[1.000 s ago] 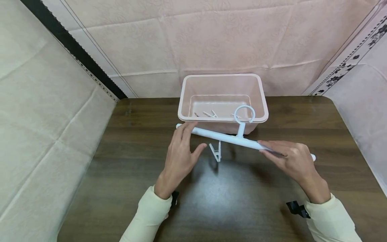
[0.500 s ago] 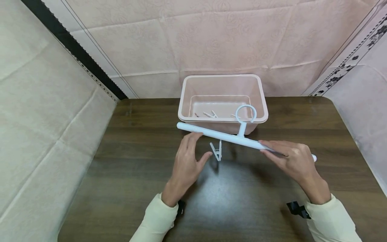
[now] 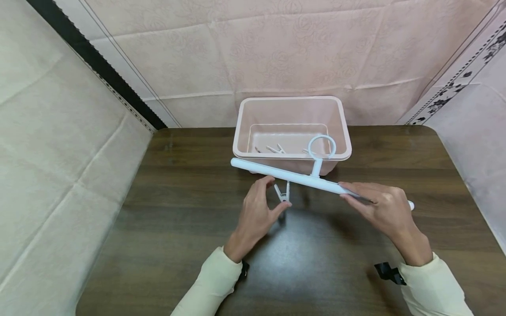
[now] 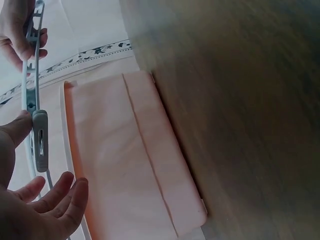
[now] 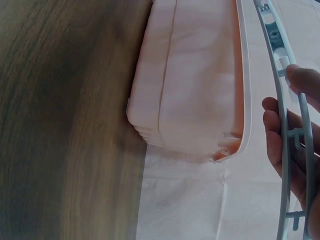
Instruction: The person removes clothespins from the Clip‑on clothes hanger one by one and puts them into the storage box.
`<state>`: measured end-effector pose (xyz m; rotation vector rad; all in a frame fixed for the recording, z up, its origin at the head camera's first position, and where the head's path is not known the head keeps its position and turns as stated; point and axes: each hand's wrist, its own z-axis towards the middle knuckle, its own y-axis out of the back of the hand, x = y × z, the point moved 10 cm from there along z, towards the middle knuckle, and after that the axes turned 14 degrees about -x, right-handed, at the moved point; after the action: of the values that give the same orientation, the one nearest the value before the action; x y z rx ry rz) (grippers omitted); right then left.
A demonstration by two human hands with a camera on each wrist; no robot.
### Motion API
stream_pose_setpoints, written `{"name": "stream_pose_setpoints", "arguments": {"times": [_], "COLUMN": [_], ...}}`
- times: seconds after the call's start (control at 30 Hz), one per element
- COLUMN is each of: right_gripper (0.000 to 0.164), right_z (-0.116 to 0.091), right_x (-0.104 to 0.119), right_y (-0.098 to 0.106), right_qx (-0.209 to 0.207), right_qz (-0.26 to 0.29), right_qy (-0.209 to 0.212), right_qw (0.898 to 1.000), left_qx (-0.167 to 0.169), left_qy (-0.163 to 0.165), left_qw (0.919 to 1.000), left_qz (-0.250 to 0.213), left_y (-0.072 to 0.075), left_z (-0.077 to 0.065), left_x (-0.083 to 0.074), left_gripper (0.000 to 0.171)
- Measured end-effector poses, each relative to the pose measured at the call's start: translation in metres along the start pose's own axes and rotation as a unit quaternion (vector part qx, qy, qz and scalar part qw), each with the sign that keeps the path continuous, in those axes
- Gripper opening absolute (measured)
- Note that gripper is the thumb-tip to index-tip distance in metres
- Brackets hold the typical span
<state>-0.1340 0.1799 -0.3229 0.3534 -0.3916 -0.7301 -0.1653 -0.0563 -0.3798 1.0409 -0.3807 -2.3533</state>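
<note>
In the head view, a light-blue clothes hanger (image 3: 294,177) slants over the table, its round hook (image 3: 333,141) overlapping the bin's front. My right hand (image 3: 379,204) grips the hanger's right arm between thumb and fingers. A pale clothespin (image 3: 283,193) hangs from the hanger left of the hook, its two legs spread. My left hand (image 3: 258,210) is around the clothespin, index finger on one side and thumb on the other. In the left wrist view, the thumb is right at the top of the clothespin (image 4: 40,142); the other fingers are spread loosely below it.
Behind the hanger stands a pink plastic bin (image 3: 237,151) with several small clothespins (image 3: 275,149) on its floor. Under everything is a dark wooden table (image 3: 178,210). Pale patterned cloth (image 3: 292,48) covers the back and both sides.
My left hand has left the hanger's left end and moved right and toward me, to the clothespin. The right hand and the hanger have stayed nearly still.
</note>
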Motion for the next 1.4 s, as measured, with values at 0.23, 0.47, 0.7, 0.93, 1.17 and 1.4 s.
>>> {"name": "stream_pose_setpoints", "arguments": {"times": [0.23, 0.47, 0.7, 0.93, 1.17, 1.4], "right_gripper": [0.045, 0.045, 0.046, 0.043, 0.043, 0.044], "right_z": [0.000, 0.000, 0.001, 0.005, 0.004, 0.002], "right_x": [-0.001, -0.001, 0.000, 0.005, 0.007, 0.006], "right_y": [0.000, -0.001, 0.001, 0.002, 0.001, -0.003], "right_qx": [0.001, 0.001, 0.000, -0.003, -0.004, 0.008], "right_qz": [-0.002, -0.004, -0.003, 0.009, 0.012, 0.010], "right_qy": [-0.004, -0.002, 0.000, 0.010, 0.019, 0.015], "right_qw": [1.000, 1.000, 1.000, 1.000, 1.000, 1.000], "left_qx": [0.008, 0.016, 0.033, 0.046, 0.048, 0.028], "left_qy": [0.003, 0.008, 0.021, 0.048, 0.081, 0.139], "left_qw": [0.9999, 0.9997, 0.9990, 0.9973, 0.9956, 0.9874], "left_qz": [0.011, 0.014, 0.021, 0.029, 0.000, -0.071], "left_y": [-0.003, -0.005, -0.006, -0.006, -0.003, -0.002], "left_z": [-0.001, -0.001, -0.004, -0.009, -0.014, -0.017], "left_x": [0.000, 0.000, 0.002, 0.007, 0.011, 0.014], "left_gripper": [0.069, 0.066, 0.063, 0.062, 0.058, 0.046]}}
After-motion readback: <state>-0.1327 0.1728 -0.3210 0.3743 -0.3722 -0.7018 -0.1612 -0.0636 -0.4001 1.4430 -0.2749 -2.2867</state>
